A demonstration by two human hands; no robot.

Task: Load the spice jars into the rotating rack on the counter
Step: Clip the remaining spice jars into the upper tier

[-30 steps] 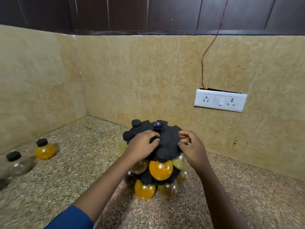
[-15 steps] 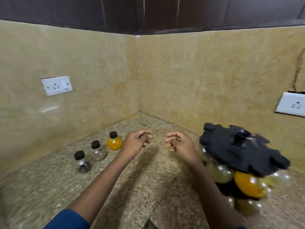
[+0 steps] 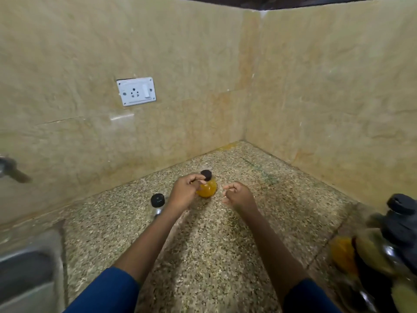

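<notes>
Your left hand (image 3: 186,192) pinches the yellow jar (image 3: 207,190) by its neck on the table (image 3: 203,245); your right hand (image 3: 239,196) hangs loosely curled, empty. Grip under the cap (image 3: 206,175), lift straight, then carry it to the rack (image 3: 397,236) at far right.

Both arms extended fwd. L hand (image 3: 184,192) fingers curled, prob. pinching jar (image 3: 207,191) neck; R hand (image 3: 239,196) loosely curled, empty.

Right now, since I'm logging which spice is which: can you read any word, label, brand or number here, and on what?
No text can be read anywhere.
Orange jar, gripped by the left hand: no label shows.
Clear jar: no label shows.
Rack and the jars in it: blurred, nothing legible.
Wall socket: pin holes and a switch, no lettering visible.
</notes>
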